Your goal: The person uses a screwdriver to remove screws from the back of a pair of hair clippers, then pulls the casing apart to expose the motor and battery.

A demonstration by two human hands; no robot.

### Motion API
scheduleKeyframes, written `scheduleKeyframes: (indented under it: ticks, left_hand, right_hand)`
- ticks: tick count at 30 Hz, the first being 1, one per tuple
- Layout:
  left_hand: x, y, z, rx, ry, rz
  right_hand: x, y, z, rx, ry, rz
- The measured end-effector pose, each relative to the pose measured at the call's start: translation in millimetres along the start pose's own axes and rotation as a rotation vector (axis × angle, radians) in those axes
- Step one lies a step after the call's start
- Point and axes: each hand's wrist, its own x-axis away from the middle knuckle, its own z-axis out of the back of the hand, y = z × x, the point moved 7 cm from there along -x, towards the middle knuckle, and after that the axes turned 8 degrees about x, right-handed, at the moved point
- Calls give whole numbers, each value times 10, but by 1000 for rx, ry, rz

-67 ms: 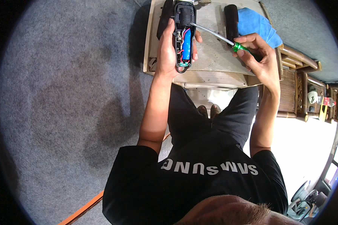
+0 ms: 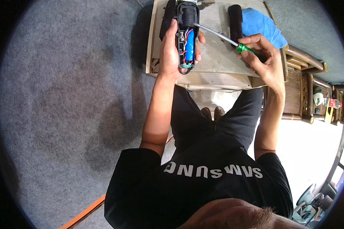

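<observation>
My left hand [image 2: 169,53] is wrapped round an opened hair clipper [image 2: 182,45], its black housing upright with the inside facing me. A blue cylindrical battery [image 2: 190,45], red and white wires and a small green circuit board show in the lower half; a dark motor [image 2: 188,17] fills the upper part. My right hand [image 2: 264,57] pinches the green handle of a screwdriver [image 2: 219,35]. The metal shaft slants up to the left, and its tip meets the right edge of the housing beside the motor.
Under my hands stands a pale wooden table [image 2: 218,61]. On it lie a dark cylindrical object [image 2: 236,23] and a folded blue cloth [image 2: 262,27]. Another black piece [image 2: 168,21] is behind the clipper. Bamboo furniture [image 2: 294,87] stands at the right, and an orange strip [image 2: 84,210] lies on the grey carpet.
</observation>
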Motion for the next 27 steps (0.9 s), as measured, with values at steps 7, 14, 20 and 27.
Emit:
scheduleKeyframes:
  ticks: [7, 14, 20, 27]
  left_hand:
    - [-4, 0, -17, -15, -20, 1]
    - [12, 9, -30, -49, -17, 4]
    - [39, 1, -40, 18, -2, 24]
    - [41, 41, 47, 188, -39, 96]
  right_hand:
    - [1, 22, 0, -19, 6, -45]
    - [1, 41, -1, -15, 9, -17]
    - [3, 48, 22, -36, 17, -23]
    - [3, 52, 65, -49, 41, -140]
